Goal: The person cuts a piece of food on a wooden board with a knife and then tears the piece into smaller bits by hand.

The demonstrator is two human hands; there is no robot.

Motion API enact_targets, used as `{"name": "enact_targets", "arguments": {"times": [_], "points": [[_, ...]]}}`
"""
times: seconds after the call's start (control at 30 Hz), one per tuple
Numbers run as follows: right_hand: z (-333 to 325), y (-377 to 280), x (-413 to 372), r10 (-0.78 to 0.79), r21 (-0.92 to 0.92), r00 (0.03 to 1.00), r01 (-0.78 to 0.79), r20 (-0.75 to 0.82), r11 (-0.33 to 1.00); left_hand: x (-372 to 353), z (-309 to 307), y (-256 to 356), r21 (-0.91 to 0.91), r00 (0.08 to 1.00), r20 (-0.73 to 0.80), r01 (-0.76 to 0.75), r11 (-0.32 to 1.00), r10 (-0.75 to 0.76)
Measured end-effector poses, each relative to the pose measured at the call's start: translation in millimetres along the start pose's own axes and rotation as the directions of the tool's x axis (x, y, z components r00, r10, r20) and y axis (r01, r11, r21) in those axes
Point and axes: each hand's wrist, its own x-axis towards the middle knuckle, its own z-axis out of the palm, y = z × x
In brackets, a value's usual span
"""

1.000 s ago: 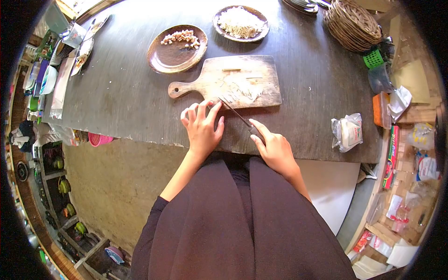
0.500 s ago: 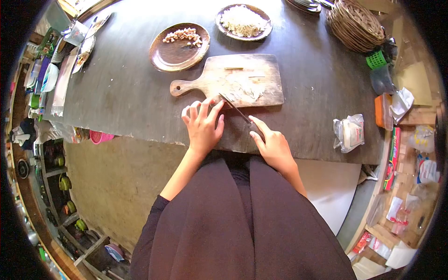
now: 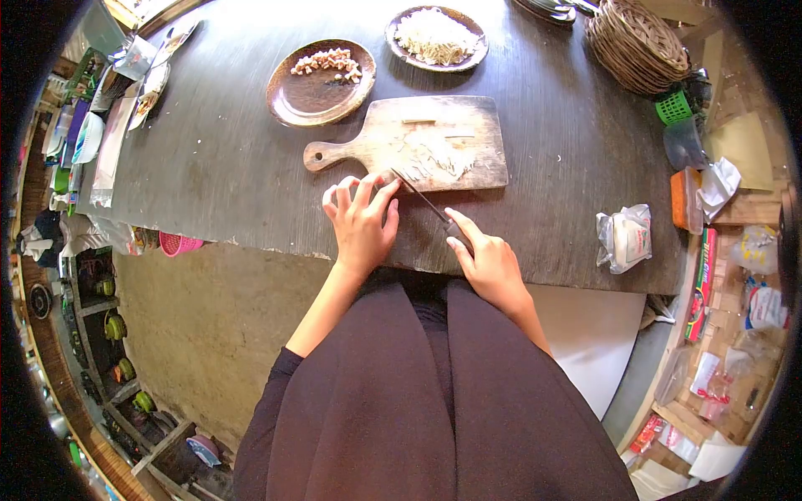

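A wooden cutting board with a handle lies near the table's front edge. Thin pale slivers are scattered on its near half, and a pale strip lies farther back. My right hand is wrapped round the dark handle of a knife, its blade slanting up-left to the board's near edge. Beside the knife tip, my left hand has its fingers bent down at the board's edge. Whatever lies under those fingertips is too small to make out.
Behind the board stand a brown plate with small diced pieces and another plate heaped with pale shreds. A plastic-wrapped white block sits at right. Stacked woven plates stand back right; a pink basket is at left.
Almost nothing differs. The knife and both hands hold nearly the same places, and the view has shifted very slightly.
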Motion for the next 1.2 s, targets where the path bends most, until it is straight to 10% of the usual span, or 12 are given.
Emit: {"name": "enact_targets", "arguments": {"times": [1.2], "points": [[-34,28,2,0.104,0.004,0.987,-0.104,-0.122,0.995,33,1,2,-0.092,0.999,-0.032,0.001,0.996,-0.004]]}}
